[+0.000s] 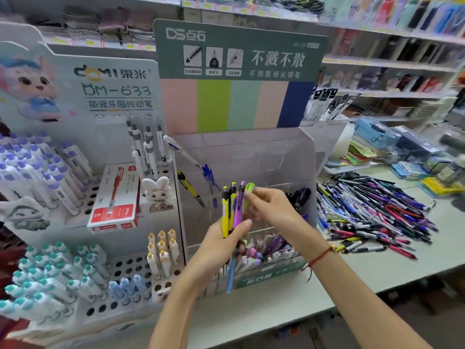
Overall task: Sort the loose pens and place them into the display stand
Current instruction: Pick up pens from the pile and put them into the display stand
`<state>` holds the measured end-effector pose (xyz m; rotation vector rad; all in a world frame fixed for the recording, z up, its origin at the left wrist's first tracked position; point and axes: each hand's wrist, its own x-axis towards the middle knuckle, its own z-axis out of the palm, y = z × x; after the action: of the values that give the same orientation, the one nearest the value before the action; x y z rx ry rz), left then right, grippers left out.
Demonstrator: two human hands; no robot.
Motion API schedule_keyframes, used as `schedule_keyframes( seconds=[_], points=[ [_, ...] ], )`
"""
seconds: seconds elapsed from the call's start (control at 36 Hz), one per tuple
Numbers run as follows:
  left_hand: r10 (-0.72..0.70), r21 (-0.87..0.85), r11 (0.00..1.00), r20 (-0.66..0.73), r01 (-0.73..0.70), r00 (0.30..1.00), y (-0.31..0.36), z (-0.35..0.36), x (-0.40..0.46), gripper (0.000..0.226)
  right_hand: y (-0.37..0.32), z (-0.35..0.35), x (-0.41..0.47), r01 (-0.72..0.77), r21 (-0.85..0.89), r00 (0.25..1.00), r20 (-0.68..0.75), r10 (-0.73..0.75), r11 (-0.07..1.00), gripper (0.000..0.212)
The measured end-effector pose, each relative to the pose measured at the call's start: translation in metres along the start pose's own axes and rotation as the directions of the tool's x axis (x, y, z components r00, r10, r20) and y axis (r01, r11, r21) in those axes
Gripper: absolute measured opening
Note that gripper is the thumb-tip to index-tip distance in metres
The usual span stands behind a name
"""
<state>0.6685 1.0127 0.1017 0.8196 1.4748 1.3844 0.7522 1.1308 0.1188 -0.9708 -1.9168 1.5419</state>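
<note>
My left hand (221, 244) grips a small bunch of upright pens (231, 210), yellow, black and purple, in front of the clear display stand (281, 152) with the green header. My right hand (270, 206) pinches the top of a lime-green pen (249, 187) at the right side of that bunch. A blue pen (230, 273) hangs down below my left hand. The stand's front compartment holds several pastel pens (266, 250); dark pens (299, 196) lie further back. A large heap of loose pens (372, 212) covers the counter to the right.
A white pegboard stand (120, 270) on the left carries purple, teal, yellow and blue capped pens, a red pen box (115, 197) and a rabbit figure (157, 192). Packaged stationery (402, 147) sits at the back right. Shelves run behind. The counter edge (377, 288) passes under my right forearm.
</note>
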Motion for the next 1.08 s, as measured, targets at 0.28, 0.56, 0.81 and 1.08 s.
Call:
schedule_keyframes(
  seconds=[0.28, 0.56, 0.81, 1.08],
  points=[
    [-0.039, -0.166, 0.986, -0.195, 0.006, 0.98, 0.001, -0.022, -0.001, 0.02, -0.014, -0.014, -0.004, 0.1, 0.254, 0.985, -0.159, -0.06, 0.962, 0.018],
    [0.06, -0.171, 0.977, -0.362, -0.129, 0.93, 0.009, -0.039, -0.006, 0.021, -0.059, -0.011, 0.028, 0.439, 0.385, 0.861, -0.437, -0.259, 0.812, 0.016],
    [0.069, -0.329, 0.926, -0.331, -0.184, 0.941, 0.02, -0.049, -0.004, 0.015, -0.102, 0.015, 0.083, 0.567, -0.452, 0.685, -0.204, -0.699, 0.688, 0.02],
    [0.054, -0.374, 0.911, -0.306, -0.173, 0.95, 0.019, -0.055, -0.001, 0.021, -0.094, 0.039, 0.105, 0.261, -0.695, 0.867, -0.136, -0.479, 0.67, 0.031]
  ],
)
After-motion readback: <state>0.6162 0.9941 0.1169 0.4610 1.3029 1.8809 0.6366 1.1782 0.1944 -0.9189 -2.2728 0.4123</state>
